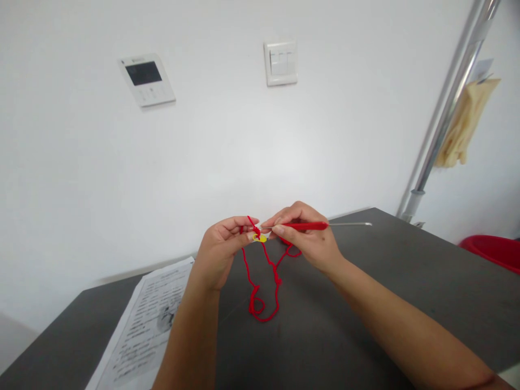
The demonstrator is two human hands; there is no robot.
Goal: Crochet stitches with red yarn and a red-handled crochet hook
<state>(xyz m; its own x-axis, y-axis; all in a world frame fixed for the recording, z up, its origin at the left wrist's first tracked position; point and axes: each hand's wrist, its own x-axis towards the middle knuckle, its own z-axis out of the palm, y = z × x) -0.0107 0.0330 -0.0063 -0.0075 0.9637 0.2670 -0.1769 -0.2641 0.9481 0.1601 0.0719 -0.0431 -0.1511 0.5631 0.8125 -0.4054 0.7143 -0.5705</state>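
My right hand (304, 233) pinches a double-ended crochet hook by its red handle (309, 226); a thin metal end sticks out to the right. The hook's other end reaches the small red crochet piece (257, 232) between my hands. My left hand (221, 244) is closed on that piece with thumb and fingers. A yellow stitch marker (260, 238) hangs at the piece, beside my left thumb. Red yarn (278, 281) runs down from both hands and lies in loose loops on the dark table. Part of the yarn is hidden behind my right hand.
Printed sheets (142, 325) lie on the dark table (325, 336) left of my left arm. A white wall with a switch plate (281, 63) and a screen panel (147, 80) rises behind. At right are a metal pole (450, 108), hanging gloves (465, 124) and a red basin (493, 250).
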